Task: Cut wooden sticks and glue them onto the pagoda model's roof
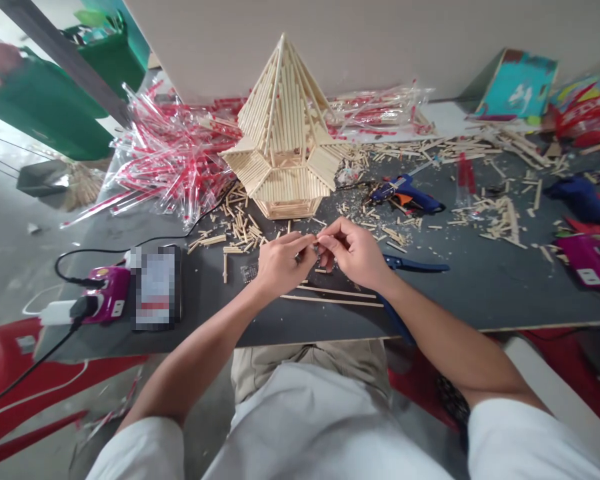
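Observation:
My left hand [286,261] and my right hand [353,252] meet over the dark table [205,327], fingertips pinched together on something too small to make out. Just beyond them stands a pointed lantern-like structure of pale wooden sticks [293,183]. Two long thin sticks [335,300] lie on the table below my hands. To the right of my right hand lies a blue-handled tool [420,265], partly hidden by my forearm. Short cut stick pieces [240,223] are scattered around the base of the structure.
A blue glue gun [413,195] rests at the right, with another [583,199] farther right. Red-and-clear plastic wrappers [175,153] pile up at the back left. A phone [156,287] and a purple power strip [109,293] with cables sit at the left.

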`<action>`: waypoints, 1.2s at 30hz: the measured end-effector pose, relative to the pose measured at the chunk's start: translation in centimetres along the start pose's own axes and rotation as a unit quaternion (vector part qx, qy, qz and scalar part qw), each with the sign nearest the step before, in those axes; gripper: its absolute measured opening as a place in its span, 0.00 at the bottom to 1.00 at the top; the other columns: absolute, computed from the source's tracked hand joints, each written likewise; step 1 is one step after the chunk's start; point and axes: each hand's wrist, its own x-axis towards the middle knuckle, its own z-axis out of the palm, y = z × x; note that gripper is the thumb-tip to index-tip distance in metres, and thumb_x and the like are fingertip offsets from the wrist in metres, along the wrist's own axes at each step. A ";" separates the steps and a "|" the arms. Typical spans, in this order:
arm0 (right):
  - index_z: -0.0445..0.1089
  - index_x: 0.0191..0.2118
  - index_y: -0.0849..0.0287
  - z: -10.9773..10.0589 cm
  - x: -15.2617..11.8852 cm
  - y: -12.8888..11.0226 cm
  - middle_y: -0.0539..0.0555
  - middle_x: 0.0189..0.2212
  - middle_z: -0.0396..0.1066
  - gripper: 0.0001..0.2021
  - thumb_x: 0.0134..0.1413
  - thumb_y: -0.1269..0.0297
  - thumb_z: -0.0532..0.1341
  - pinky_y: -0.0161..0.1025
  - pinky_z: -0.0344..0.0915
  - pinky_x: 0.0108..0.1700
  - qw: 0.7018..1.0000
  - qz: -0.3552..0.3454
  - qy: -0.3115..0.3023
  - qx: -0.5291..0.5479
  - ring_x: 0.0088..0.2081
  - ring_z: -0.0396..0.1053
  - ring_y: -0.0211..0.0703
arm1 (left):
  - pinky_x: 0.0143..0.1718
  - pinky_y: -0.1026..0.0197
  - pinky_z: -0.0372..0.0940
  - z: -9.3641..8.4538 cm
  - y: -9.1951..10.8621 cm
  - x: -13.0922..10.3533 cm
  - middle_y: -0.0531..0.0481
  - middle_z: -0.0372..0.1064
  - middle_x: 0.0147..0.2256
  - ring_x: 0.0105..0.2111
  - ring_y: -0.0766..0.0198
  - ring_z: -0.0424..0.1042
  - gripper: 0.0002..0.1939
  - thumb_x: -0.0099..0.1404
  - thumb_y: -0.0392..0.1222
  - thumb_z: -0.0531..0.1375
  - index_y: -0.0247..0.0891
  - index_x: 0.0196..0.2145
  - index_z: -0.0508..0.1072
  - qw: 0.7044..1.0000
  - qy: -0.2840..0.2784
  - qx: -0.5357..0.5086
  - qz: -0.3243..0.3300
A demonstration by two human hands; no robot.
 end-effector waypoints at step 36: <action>0.69 0.59 0.58 -5.3 -4.7 -2.6 0.64 0.55 0.71 0.25 0.66 0.46 0.61 0.56 0.69 0.58 0.893 0.026 0.037 -0.448 0.53 0.74 0.59 | 0.38 0.62 0.70 -1.1 -2.3 0.1 0.45 0.79 0.39 0.39 0.63 0.77 0.15 0.77 0.37 0.52 0.35 0.53 0.76 0.990 -0.003 0.101 0.101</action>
